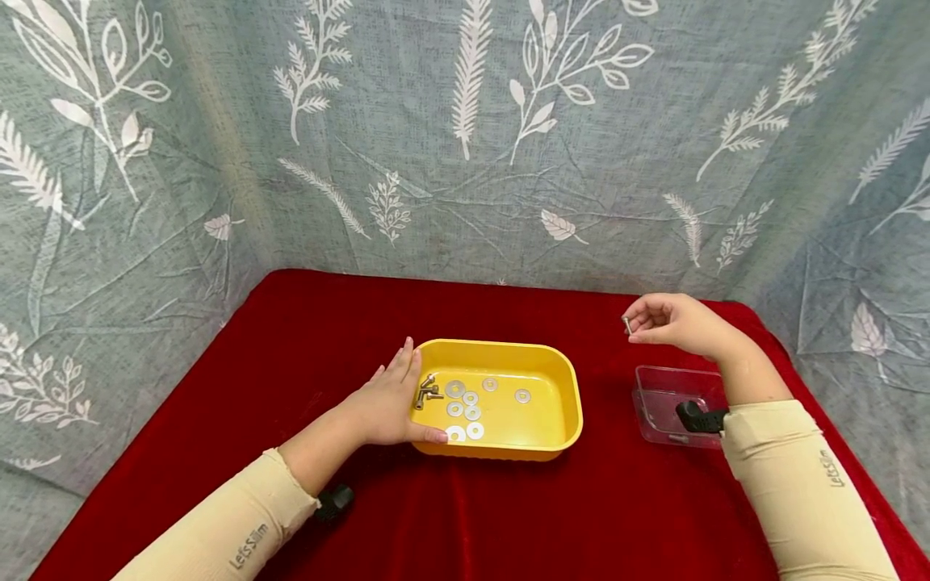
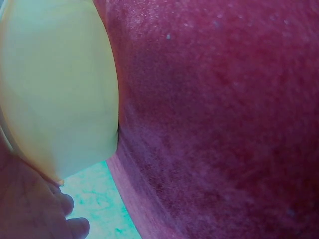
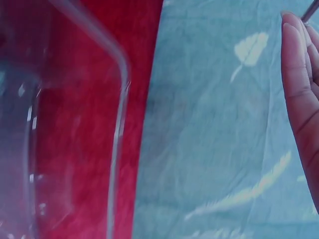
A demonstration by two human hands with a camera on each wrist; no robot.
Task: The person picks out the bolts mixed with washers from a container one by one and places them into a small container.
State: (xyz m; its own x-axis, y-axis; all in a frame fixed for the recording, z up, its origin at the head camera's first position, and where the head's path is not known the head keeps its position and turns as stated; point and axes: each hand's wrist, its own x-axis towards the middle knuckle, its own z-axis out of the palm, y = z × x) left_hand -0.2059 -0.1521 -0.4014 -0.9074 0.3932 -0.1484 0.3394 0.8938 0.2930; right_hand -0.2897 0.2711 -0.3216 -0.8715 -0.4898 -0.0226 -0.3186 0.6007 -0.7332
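My left hand (image 1: 388, 399) rests against the left end of a yellow plastic bin (image 1: 570, 387), fingers straight along the outside and thumb over the near rim. Inside the bin, several socket-head screws (image 1: 425, 393) lie heaped by the left wall, with several flat washers (image 1: 472, 412) spread to their right. Up and to the right of the bin, my right hand (image 1: 672, 323) pinches a small silver screw (image 1: 628, 325) between thumb and fingertips. In the right wrist view, only the end of this screw (image 3: 310, 11) shows at the top corner.
A clear plastic box (image 1: 657, 371) stands on the right, below my right hand and partly hidden by the forearm; a screw (image 1: 679, 438) shows at its near side. Red cloth (image 1: 501, 516) covers the table. A patterned curtain (image 1: 436, 202) hangs behind and at both sides.
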